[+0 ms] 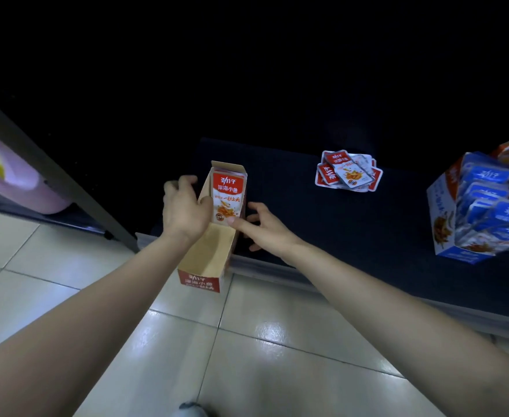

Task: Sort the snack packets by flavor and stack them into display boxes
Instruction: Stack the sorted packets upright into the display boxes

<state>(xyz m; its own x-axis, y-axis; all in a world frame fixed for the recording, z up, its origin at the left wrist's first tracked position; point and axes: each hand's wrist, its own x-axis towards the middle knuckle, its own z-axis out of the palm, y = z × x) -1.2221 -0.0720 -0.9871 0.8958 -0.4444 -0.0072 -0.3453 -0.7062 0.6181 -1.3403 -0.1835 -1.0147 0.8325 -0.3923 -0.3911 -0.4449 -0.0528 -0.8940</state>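
**Both hands at the red display box**

The left hand [184,209] curls round the left wall of the red display box [200,281]. The right hand [265,227] is spread, with its thumb touching the red packets [227,194] that stand at the box's far end. A loose red pile [348,171] lies to the right of the box, and the blue box [441,227] stands farther right.
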